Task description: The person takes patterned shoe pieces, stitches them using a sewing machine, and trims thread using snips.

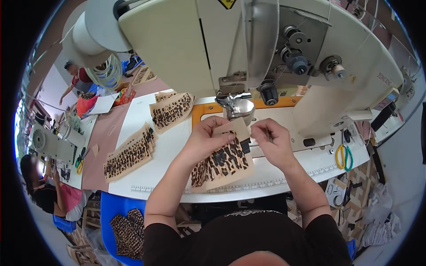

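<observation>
My left hand (207, 141) is closed on a leopard-print fabric piece (226, 160) with a plain beige border, its thumb lying on top. The piece rests partly on the white table, close in front of the sewing machine's needle area (239, 106). Just right of the fabric's upper edge, my right hand (273, 141) is raised with thumb and fingers pinched together. Whatever it may hold is too small to make out. Left of my hands lie a stack of leopard-print pieces (130, 153) and, farther back, more such pieces (171, 111).
The machine head (168, 48) overhangs the table's far side. Yellow-and-green-handled scissors (344, 155) lie at the right edge. A ruler strip (284, 179) runs along the front. Leopard-print fabric lies on a blue chair (106, 221). Two other people are at the left.
</observation>
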Demonstrator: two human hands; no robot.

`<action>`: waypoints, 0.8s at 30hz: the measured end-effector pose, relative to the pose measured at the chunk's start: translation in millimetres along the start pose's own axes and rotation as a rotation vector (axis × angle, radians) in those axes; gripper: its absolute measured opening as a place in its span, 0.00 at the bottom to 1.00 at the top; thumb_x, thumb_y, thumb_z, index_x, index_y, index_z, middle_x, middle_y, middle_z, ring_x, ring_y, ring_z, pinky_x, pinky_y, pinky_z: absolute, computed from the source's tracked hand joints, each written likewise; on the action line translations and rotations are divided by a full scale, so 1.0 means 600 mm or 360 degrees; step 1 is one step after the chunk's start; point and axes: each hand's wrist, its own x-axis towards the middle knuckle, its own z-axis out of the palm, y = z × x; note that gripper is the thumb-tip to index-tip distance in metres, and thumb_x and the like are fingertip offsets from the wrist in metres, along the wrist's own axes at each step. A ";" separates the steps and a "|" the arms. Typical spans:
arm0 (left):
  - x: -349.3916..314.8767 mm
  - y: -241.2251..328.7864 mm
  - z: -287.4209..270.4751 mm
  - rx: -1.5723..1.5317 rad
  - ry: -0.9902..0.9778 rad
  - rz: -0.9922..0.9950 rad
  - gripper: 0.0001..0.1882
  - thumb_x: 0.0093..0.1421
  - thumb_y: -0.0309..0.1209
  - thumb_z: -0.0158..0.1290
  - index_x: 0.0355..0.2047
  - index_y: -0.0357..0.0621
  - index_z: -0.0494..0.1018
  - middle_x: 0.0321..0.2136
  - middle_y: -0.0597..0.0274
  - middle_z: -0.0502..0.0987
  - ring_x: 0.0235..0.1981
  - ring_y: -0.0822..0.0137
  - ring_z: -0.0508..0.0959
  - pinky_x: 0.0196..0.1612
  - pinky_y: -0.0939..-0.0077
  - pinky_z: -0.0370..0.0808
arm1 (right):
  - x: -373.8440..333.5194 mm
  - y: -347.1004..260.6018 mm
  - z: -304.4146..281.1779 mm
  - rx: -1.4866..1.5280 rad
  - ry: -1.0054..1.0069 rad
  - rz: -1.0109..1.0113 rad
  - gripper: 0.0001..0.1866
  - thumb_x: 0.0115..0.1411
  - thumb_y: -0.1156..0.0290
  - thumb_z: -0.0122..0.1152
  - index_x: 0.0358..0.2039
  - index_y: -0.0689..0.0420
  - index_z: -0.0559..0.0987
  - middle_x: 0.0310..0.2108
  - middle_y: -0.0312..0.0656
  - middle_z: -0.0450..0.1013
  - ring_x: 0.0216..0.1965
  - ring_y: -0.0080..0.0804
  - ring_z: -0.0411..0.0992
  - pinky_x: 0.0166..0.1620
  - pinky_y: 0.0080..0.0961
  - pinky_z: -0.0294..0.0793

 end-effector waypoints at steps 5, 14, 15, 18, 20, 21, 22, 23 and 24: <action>0.044 0.030 -0.015 -0.0060 0.0002 -0.0185 0.16 0.47 0.24 0.59 0.35 0.33 0.67 0.28 0.61 0.74 0.28 0.75 0.75 0.33 0.84 0.73 | 0.064 0.001 -0.016 -0.0693 0.0087 -0.0459 0.25 0.42 0.86 0.46 0.44 0.56 0.69 0.24 0.41 0.69 0.23 0.30 0.69 0.29 0.20 0.69; 0.083 0.042 -0.041 0.0037 -0.0109 -0.0126 0.19 0.47 0.20 0.57 0.41 0.32 0.67 0.33 0.58 0.75 0.34 0.72 0.76 0.36 0.83 0.73 | 0.096 0.024 -0.016 -0.1006 -0.0439 -0.0554 0.21 0.38 0.82 0.54 0.36 0.53 0.67 0.21 0.40 0.68 0.25 0.37 0.70 0.27 0.30 0.69; 0.085 0.040 -0.043 0.0036 -0.0115 -0.0127 0.19 0.47 0.20 0.57 0.41 0.32 0.67 0.33 0.58 0.75 0.34 0.72 0.76 0.36 0.83 0.73 | 0.097 0.026 -0.014 -0.0901 -0.0331 -0.0637 0.09 0.38 0.78 0.58 0.21 0.56 0.69 0.17 0.40 0.67 0.22 0.40 0.69 0.24 0.34 0.68; 0.093 0.030 -0.048 0.0025 -0.0113 0.0056 0.20 0.46 0.19 0.58 0.41 0.33 0.67 0.34 0.57 0.74 0.33 0.71 0.76 0.36 0.82 0.74 | 0.100 0.021 -0.014 -0.1024 -0.0283 -0.0695 0.09 0.37 0.78 0.58 0.20 0.55 0.69 0.15 0.38 0.67 0.19 0.37 0.68 0.22 0.32 0.67; 0.099 0.031 -0.048 0.0016 -0.0173 0.0072 0.21 0.45 0.19 0.59 0.40 0.34 0.67 0.35 0.58 0.74 0.33 0.71 0.76 0.36 0.81 0.74 | 0.104 0.022 -0.017 -0.1100 -0.0239 -0.0782 0.09 0.37 0.77 0.59 0.20 0.55 0.69 0.14 0.38 0.67 0.18 0.36 0.68 0.21 0.31 0.67; 0.097 0.033 -0.046 0.0014 -0.0170 0.0069 0.21 0.45 0.19 0.59 0.40 0.34 0.67 0.35 0.58 0.74 0.33 0.71 0.76 0.36 0.81 0.74 | 0.105 0.021 -0.019 -0.1171 -0.0196 -0.0878 0.09 0.36 0.77 0.59 0.21 0.54 0.69 0.14 0.37 0.67 0.17 0.35 0.68 0.20 0.30 0.66; 0.095 0.036 -0.043 0.0082 -0.0133 0.0079 0.21 0.45 0.19 0.59 0.40 0.34 0.67 0.35 0.58 0.74 0.33 0.71 0.75 0.36 0.81 0.74 | 0.104 0.019 -0.020 -0.1170 -0.0200 -0.0876 0.09 0.36 0.77 0.59 0.21 0.54 0.69 0.14 0.37 0.67 0.17 0.35 0.68 0.20 0.30 0.66; 0.095 0.037 -0.042 0.0150 -0.0096 0.0090 0.21 0.45 0.20 0.59 0.40 0.34 0.67 0.34 0.59 0.74 0.33 0.71 0.75 0.36 0.80 0.74 | 0.105 0.019 -0.021 -0.1213 -0.0212 -0.0882 0.09 0.37 0.76 0.59 0.22 0.54 0.70 0.14 0.37 0.67 0.17 0.35 0.68 0.19 0.30 0.66; 0.096 0.033 -0.046 0.0148 -0.0095 0.0090 0.21 0.45 0.20 0.59 0.40 0.34 0.67 0.34 0.59 0.74 0.33 0.71 0.75 0.36 0.80 0.74 | 0.105 0.018 -0.022 -0.1256 -0.0224 -0.0888 0.09 0.37 0.75 0.59 0.22 0.54 0.71 0.14 0.37 0.67 0.16 0.34 0.68 0.19 0.29 0.66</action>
